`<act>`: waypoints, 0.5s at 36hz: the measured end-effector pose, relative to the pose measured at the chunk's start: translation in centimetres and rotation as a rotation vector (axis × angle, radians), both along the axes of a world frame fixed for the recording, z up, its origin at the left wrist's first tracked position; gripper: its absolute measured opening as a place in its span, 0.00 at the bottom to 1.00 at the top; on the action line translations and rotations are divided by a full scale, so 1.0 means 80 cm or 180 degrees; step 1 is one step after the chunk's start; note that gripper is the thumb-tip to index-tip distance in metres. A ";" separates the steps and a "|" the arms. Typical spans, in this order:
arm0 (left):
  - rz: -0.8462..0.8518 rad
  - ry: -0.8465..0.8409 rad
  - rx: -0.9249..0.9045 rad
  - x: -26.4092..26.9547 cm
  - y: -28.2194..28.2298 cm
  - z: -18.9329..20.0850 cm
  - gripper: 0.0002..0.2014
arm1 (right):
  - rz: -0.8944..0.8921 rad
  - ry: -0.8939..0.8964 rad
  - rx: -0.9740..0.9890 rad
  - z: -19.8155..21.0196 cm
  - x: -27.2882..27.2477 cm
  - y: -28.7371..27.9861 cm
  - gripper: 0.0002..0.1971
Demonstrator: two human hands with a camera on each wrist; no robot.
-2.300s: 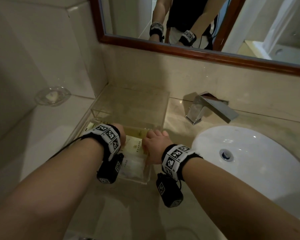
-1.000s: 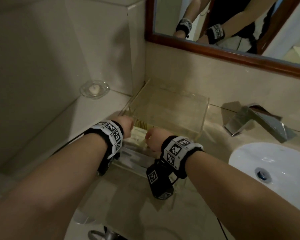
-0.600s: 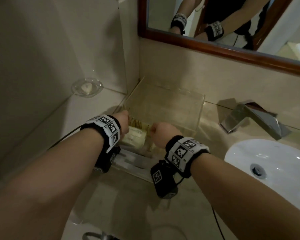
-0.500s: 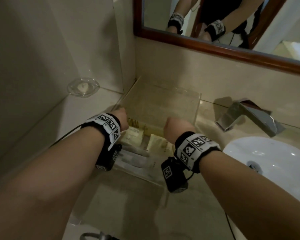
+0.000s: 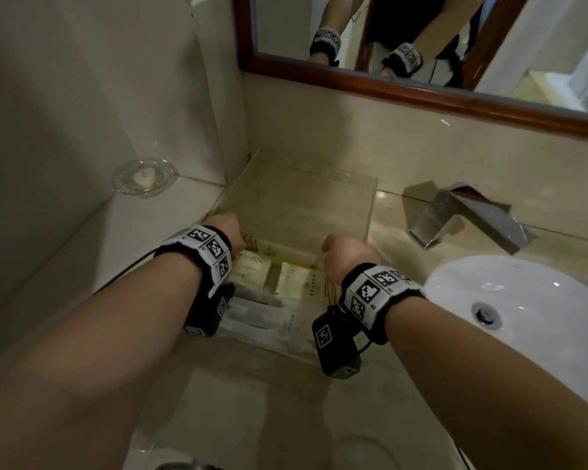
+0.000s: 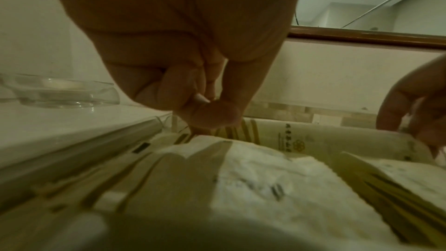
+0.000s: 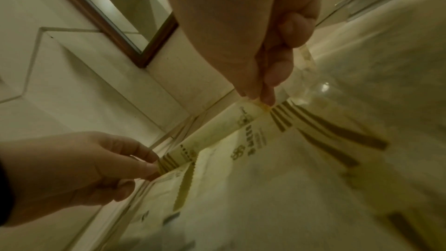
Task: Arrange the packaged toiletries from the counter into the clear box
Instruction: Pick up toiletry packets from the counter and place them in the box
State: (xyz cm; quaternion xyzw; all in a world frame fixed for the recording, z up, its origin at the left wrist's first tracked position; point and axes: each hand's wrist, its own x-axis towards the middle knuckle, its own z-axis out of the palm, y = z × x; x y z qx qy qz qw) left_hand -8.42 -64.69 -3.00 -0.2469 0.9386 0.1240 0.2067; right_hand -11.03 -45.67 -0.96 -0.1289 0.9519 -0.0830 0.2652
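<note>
The clear box (image 5: 370,205) stands in the counter's corner against the wall. Several cream packets with gold stripes lie in its near half, among them two square packets (image 5: 252,269) (image 5: 296,279) and long ones (image 5: 262,317) at the front. A long striped packet (image 7: 217,131) lies across the box behind them. My left hand (image 5: 224,228) pinches its left end, thumb against forefinger (image 6: 205,110). My right hand (image 5: 347,256) pinches its right end with the fingertips (image 7: 258,99). Both hands are inside the box.
A glass soap dish (image 5: 145,178) sits on the raised ledge to the left. The chrome tap (image 5: 469,215) and white basin (image 5: 523,317) lie to the right. A wood-framed mirror (image 5: 421,83) hangs above. Tiled walls close the corner.
My hands, close together a second ago, have moved apart. The right hand went right, and the long packet now stretches between them across the box.
</note>
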 end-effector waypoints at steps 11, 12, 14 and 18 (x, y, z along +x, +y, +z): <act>-0.0210 0.0331 -0.0205 -0.004 -0.003 -0.009 0.11 | 0.0011 0.0126 0.0244 -0.004 -0.007 0.019 0.15; -0.0223 0.0336 -0.0223 -0.004 -0.002 -0.009 0.12 | -0.0003 0.0101 0.0214 -0.005 -0.008 0.019 0.15; -0.0234 0.0341 -0.0243 -0.005 0.000 -0.009 0.12 | -0.0008 0.0076 0.0147 -0.008 -0.009 0.020 0.16; -0.0318 0.0314 -0.0288 -0.010 -0.001 -0.006 0.12 | 0.0037 0.0142 0.0017 -0.014 -0.011 0.024 0.17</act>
